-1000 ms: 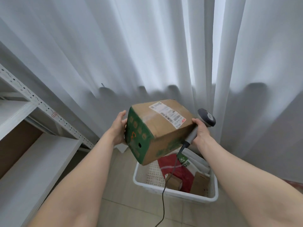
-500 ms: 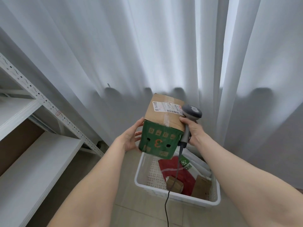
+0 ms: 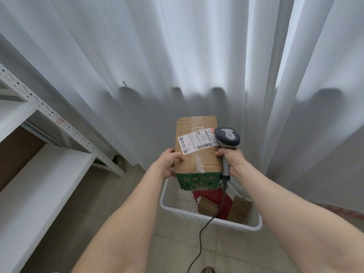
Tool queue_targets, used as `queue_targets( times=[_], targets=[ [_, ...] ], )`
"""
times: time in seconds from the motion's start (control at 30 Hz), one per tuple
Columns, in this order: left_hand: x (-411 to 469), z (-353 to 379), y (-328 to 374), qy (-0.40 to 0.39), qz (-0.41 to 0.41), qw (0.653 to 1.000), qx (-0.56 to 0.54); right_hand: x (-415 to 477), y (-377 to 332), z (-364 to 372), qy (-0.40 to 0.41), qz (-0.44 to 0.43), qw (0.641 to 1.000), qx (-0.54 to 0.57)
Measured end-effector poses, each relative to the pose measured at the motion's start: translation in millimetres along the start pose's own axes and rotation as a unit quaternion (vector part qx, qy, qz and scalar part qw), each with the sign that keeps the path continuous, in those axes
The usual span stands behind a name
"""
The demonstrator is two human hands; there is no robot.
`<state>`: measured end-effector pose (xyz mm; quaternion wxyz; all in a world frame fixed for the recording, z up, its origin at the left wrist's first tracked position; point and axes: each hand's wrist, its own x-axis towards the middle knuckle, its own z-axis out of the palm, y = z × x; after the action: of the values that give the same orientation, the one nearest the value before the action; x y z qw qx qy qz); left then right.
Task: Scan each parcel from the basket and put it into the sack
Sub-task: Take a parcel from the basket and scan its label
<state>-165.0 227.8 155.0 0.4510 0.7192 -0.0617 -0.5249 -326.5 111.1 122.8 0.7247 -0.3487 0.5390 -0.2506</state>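
Shows parcel (image 3: 197,154), label up, gripped by left hand (image 3: 169,164), touched by right hand (image 3: 233,160) clenching scanner (image 3: 227,137), above basket (image 3: 183,210).

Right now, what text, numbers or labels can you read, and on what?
Nothing reads cleanly.
Shipping label on the cardboard box: barcode, QR code, digit row, all too blurred to quote.
Red tag on the shelf upright: too small.
Green face of the box: print blurred.
Scanner: no text visible.

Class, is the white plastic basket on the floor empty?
No, the white plastic basket holds two small brown cardboard boxes and a red bag.
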Motion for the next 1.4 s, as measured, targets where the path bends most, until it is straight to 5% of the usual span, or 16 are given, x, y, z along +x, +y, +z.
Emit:
queue_targets(
  times=[0.37, 0.67, 1.0, 1.1, 1.23, 1.4],
  targets=[
    [104.0, 8.7, -75.5, -0.005, -0.04, 0.999, -0.004, 88.9, 57.5, -3.8, 0.039, 0.037, 0.976, -0.212],
    [230.5, 49.0, -181.6, 0.028, -0.093, 0.995, -0.038, 217.5, 151.1, -27.3, 0.017, 0.152, 0.978, -0.141],
    [342.9, 78.4, -313.8, -0.001, -0.2, 0.975, -0.097, 333.4, 279.8, -35.3, -0.016, 0.169, 0.954, -0.245],
    [375.3, 83.2, -329.4, 0.049, -0.186, 0.977, -0.094, 345.0, 315.6, -43.8, -0.014, 0.185, 0.951, -0.247],
    [421.1, 58.4, -331.7, 0.201, -0.116, 0.971, 0.063, 352.8, 343.7, -56.0, -0.002, 0.205, 0.956, -0.209],
    [454.9, 31.3, -329.5, 0.208, -0.126, 0.924, 0.293, 362.6, 365.1, -76.9, 0.046, 0.207, 0.951, -0.223]
  ],
)
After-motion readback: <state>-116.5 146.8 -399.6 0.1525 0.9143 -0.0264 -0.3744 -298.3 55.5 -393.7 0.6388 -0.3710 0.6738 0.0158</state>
